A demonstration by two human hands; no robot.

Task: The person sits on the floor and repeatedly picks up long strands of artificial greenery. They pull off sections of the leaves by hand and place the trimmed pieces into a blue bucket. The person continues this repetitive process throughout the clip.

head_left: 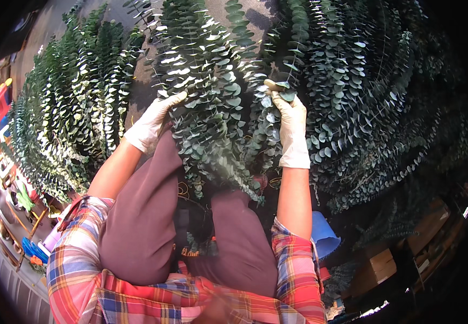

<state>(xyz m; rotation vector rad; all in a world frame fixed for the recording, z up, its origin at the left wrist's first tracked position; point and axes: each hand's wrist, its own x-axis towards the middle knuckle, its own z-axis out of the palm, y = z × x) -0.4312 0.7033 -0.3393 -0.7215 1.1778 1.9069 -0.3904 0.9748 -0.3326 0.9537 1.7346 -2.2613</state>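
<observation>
Middle leafy bunch (204,65), tips cropped by the upper edge; left hand (155,120), whose fingers were partly hidden; blue bucket (325,236), which the right sleeve (297,264) partly covered; plaid shirt (136,302), cut off below.

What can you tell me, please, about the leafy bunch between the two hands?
The leafy bunch has long sprays closely set with rounded grey-green leaves, some shining pale. It looks like fresh foliage, spread loosely, its tips pointing up the picture. The gloved left hand seems to touch its left edge; whether the gloved right hand touches it is unclear.
</observation>
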